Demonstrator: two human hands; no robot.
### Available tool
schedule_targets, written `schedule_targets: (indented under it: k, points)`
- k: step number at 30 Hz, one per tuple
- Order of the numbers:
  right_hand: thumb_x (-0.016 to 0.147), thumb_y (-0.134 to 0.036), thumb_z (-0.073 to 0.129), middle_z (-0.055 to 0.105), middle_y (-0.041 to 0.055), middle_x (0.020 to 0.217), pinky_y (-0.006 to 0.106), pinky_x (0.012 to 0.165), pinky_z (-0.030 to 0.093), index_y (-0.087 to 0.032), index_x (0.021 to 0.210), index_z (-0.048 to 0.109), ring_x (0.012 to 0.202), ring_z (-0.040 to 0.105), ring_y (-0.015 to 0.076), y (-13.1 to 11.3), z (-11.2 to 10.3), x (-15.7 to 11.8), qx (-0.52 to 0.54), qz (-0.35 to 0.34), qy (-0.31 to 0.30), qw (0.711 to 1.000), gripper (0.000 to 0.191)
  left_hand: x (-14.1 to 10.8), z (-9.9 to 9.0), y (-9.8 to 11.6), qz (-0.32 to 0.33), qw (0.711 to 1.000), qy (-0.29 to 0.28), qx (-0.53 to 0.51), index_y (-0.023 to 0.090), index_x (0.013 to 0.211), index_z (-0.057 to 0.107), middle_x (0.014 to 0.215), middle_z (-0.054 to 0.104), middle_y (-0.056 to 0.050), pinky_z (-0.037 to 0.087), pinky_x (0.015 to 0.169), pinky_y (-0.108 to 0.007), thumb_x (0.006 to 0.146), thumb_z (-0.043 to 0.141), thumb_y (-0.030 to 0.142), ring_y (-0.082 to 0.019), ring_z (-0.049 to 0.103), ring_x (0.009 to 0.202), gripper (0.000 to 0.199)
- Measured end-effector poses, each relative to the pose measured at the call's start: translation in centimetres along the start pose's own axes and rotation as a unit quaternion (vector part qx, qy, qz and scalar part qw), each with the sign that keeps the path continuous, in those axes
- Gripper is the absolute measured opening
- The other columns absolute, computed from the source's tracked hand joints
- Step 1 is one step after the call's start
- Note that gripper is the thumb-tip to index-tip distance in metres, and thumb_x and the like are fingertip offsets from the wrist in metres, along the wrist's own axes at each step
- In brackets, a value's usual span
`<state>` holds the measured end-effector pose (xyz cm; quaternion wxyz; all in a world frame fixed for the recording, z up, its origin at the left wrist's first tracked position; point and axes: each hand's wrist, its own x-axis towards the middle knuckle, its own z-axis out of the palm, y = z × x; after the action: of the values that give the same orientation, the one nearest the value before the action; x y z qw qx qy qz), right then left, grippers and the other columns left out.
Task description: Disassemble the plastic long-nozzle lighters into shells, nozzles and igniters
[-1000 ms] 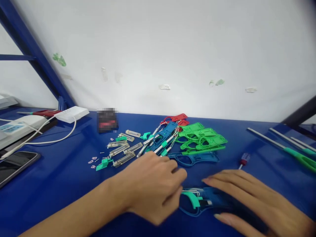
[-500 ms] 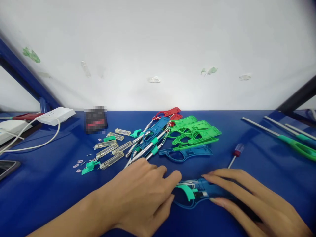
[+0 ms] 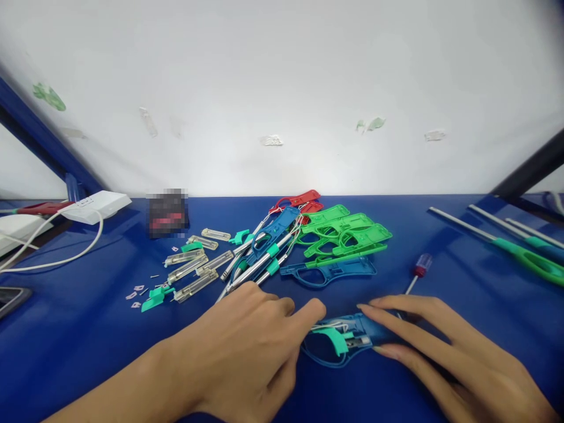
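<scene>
In the head view, a blue lighter handle half (image 3: 362, 325) lies open side up on the table between my hands. A teal trigger (image 3: 336, 339), white wires and a small igniter part sit inside it. My left hand (image 3: 247, 346) is closed at the handle's front end, with thumb and index finger together there; the fingers hide what lies beneath. My right hand (image 3: 453, 358) grips the rear end of the handle, thumb on the near edge and fingers on the far edge. A screwdriver (image 3: 420, 270) with a clear and dark red grip lies just beyond my right hand.
Green handle halves (image 3: 365, 235), blue and red ones, and metal lighter tubes (image 3: 255, 269) are piled mid-table. Clear fuel tanks (image 3: 196, 286), teal triggers and tiny screws lie left. Long lighters (image 3: 524, 255) rest right. A white power strip (image 3: 97, 207) and phone (image 3: 11, 299) are far left.
The view has shifted slightly. Both hands keep their hold on the blue handle half, which has turned a little; the igniter part beside the trigger shows slightly more clearly.
</scene>
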<state>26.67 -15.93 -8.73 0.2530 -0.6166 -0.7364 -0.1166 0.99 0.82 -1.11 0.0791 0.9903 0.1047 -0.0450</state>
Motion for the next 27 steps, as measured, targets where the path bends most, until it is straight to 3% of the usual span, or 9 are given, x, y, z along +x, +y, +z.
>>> schedule_targets:
  k: [9, 14, 21, 27]
  points:
    - [0.108, -0.032, 0.054, 0.063, 0.0034, 0.137, 0.021, 0.097, 0.062, -0.038, 0.148, 0.058, 0.117, 0.072, 0.0146, -0.30, -0.02, -0.09, -0.008, 0.005, -0.035, 0.999, 0.041, 0.05, -0.41, -0.23, 0.025, 0.999, -0.025, 0.012, 0.024, 0.118, 0.048, 0.092, 0.073, -0.003, 0.049, 0.059, -0.035, 0.086, 0.058, 0.022, -0.024, 0.070, 0.068, 0.034]
    - [0.107, -0.029, 0.053, 0.067, 0.0033, 0.129, 0.019, 0.094, 0.063, -0.036, 0.146, 0.061, 0.112, 0.074, 0.0133, -0.43, -0.25, 0.48, -0.012, -0.012, -0.022, 1.000, 0.040, 0.12, -0.39, -0.23, 0.028, 0.999, -0.035, 0.025, 0.024, 0.119, 0.047, 0.093, 0.073, -0.004, 0.048, 0.059, -0.034, 0.087, 0.059, 0.023, -0.023, 0.070, 0.068, 0.035]
    - [0.107, -0.029, 0.052, 0.066, 0.0056, 0.131, 0.024, 0.093, 0.065, -0.037, 0.149, 0.059, 0.113, 0.074, 0.0157, -0.13, -0.10, -0.13, -0.024, -0.011, -0.031, 0.999, 0.044, -0.04, -0.47, -0.39, 0.026, 0.998, -0.035, 0.039, 0.024, 0.119, 0.049, 0.096, 0.072, -0.004, 0.050, 0.063, -0.034, 0.091, 0.057, 0.020, -0.024, 0.071, 0.075, 0.030]
    - [0.105, -0.025, 0.053, 0.067, 0.0060, 0.129, 0.022, 0.091, 0.065, -0.034, 0.144, 0.062, 0.110, 0.076, 0.0153, -0.28, -0.16, 0.12, -0.010, -0.013, -0.031, 0.999, 0.041, -0.09, -0.61, -0.67, 0.026, 0.998, -0.035, 0.049, 0.023, 0.106, 0.053, 0.094, 0.067, -0.002, 0.050, 0.063, -0.037, 0.090, 0.057, 0.015, -0.025, 0.069, 0.078, 0.019]
